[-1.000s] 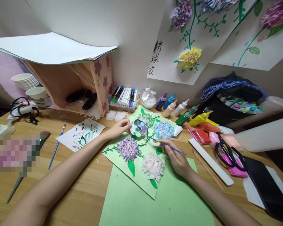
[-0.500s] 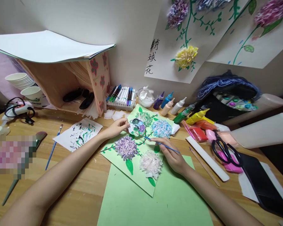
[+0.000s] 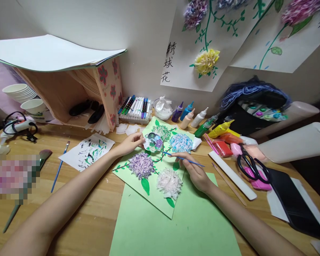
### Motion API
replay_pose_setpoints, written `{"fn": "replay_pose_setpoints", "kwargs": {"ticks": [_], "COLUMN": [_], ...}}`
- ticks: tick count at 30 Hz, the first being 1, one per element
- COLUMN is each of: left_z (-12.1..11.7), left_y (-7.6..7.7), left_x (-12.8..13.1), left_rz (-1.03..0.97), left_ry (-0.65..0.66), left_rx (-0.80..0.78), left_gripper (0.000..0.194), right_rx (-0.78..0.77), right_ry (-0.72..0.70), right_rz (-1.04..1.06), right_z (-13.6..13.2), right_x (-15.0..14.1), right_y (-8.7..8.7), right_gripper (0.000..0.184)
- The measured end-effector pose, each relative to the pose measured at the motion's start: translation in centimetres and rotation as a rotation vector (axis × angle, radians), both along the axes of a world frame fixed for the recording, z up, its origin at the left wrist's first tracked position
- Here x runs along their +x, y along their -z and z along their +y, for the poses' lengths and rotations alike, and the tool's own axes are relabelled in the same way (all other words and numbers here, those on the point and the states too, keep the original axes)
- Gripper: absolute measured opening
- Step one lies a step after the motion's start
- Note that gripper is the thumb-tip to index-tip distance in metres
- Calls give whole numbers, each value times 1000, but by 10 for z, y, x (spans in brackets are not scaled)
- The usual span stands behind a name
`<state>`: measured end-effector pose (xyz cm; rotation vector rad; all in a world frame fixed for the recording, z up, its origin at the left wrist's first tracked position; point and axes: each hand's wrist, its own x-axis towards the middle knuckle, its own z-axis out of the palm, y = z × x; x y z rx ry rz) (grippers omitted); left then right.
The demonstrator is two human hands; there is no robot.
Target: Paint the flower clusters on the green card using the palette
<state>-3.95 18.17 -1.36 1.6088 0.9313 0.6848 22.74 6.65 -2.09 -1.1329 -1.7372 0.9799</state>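
Between the thumb and fingers of my left hand (image 3: 132, 143) is the edge of a small paint palette (image 3: 153, 142) with green, purple and dark wells. A thin blue paintbrush (image 3: 188, 160) is pinched in my right hand (image 3: 193, 170), its tip close to the palette's lower right edge. Both hands are over a light green card (image 3: 162, 204) that bears painted branches, leaves and raised ruffled flowers. Among these are a purple flower (image 3: 141, 165), a white flower (image 3: 169, 182), a blue flower (image 3: 181, 143) and a green one behind the palette.
A larger green sheet (image 3: 160, 238) lies under the card. Several paint bottles (image 3: 201, 117) and a marker case (image 3: 135, 109) line the back. On the right are scissors (image 3: 252, 167) and a white strip (image 3: 232, 175). A paint-smeared paper (image 3: 88, 153) and another brush (image 3: 59, 170) lie left.
The whole view has shifted slightly. The brush in my right hand has turned flatter, and its tip has moved a little left, nearer the palette. Both hands keep their holds.
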Motion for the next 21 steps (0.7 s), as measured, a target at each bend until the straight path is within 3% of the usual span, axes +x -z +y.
{"fn": "replay_pose_setpoints", "kwargs": {"ticks": [5,8,14,21], "left_z": [-1,-3,-2,0], "left_y": [-2,-3,-3,-2], "left_x": [2,3,3,4], "left_rz": [-15,-20,-19,-24], "left_ry": [-19,-30,-35,-18], "left_rx": [-25,-33,-37,-23], "left_gripper": [34,31,30,28], "right_rx": [-121,-192,-258,-227], "right_ry": [190,231,173,94], "right_rz": [381,509,545,462], "right_z": [3,6,7,1], "right_x": [4,5,7,7], "right_y": [6,5,4,6], "right_gripper": [33,35,35,33]}}
